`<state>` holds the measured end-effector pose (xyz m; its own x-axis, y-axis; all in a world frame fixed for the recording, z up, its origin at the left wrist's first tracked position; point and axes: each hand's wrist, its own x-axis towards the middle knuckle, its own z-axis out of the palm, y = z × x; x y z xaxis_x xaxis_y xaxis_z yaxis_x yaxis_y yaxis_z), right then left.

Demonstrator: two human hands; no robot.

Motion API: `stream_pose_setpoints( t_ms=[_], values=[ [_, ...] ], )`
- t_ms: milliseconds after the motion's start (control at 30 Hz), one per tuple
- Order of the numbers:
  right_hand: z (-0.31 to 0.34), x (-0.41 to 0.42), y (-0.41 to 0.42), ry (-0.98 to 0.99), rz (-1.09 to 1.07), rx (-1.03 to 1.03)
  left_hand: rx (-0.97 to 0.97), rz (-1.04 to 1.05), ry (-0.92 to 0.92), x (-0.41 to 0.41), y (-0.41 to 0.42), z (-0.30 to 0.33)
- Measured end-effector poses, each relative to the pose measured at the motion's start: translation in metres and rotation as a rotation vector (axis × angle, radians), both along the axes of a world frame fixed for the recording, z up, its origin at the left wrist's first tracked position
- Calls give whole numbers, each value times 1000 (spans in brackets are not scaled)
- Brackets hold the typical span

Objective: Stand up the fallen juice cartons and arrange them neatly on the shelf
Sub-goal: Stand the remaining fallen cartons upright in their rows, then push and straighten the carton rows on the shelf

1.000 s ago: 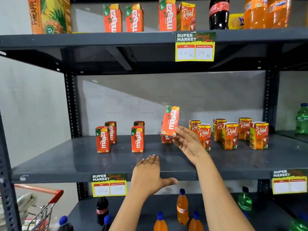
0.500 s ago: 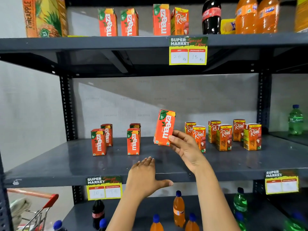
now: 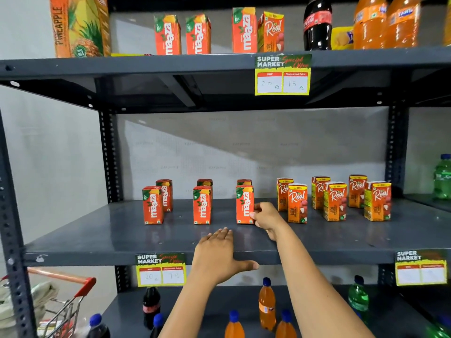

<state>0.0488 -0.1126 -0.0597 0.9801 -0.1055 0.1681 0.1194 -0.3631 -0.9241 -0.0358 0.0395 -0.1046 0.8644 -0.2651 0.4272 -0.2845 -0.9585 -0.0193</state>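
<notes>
An orange Maaza carton (image 3: pixel 244 204) stands upright on the grey middle shelf (image 3: pixel 122 237), in front of another Maaza carton (image 3: pixel 244 182). My right hand (image 3: pixel 267 218) grips its right side. My left hand (image 3: pixel 219 254) lies flat on the shelf's front edge, fingers apart, holding nothing. To the left stand two more front Maaza cartons (image 3: pixel 202 205) (image 3: pixel 152 205), each with one behind it. On the right, several Real litchi cartons (image 3: pixel 297 203) stand upright in two rows.
The top shelf (image 3: pixel 146 65) carries more cartons, a large pineapple pack (image 3: pixel 79 25) and soda bottles. Bottles (image 3: pixel 267 304) stand on the lower shelf. A shopping cart (image 3: pixel 61 306) is at the lower left. Price tags (image 3: pixel 282 74) hang on the shelf edges.
My right hand has brought the tilted Maaza carton down from the air and set it upright on the shelf in the front row. My left hand stayed on the shelf edge.
</notes>
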Motion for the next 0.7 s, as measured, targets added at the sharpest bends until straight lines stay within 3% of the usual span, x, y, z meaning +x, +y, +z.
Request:
stream_pose_setpoints(
  t_ms=[200,300,367,433,500,700],
  values=[
    [-3,-5,-1,-64,-99,-241,-14,-2,23,-2,-1,2],
    [-6,-10,1,-41,-144,-360,-222,-10,116,-5,-1,11],
    [-7,-12,6,-38,-164,-445,-387,109,21,2,5,20],
    [-9,-14,12,-42,-196,-528,-405,363,-72,14,14,26],
    [-10,-15,17,-34,-227,-549,-423,510,10,26,20,32],
    [-5,-16,29,9,-344,-581,-583,582,109,61,26,41]
  ],
)
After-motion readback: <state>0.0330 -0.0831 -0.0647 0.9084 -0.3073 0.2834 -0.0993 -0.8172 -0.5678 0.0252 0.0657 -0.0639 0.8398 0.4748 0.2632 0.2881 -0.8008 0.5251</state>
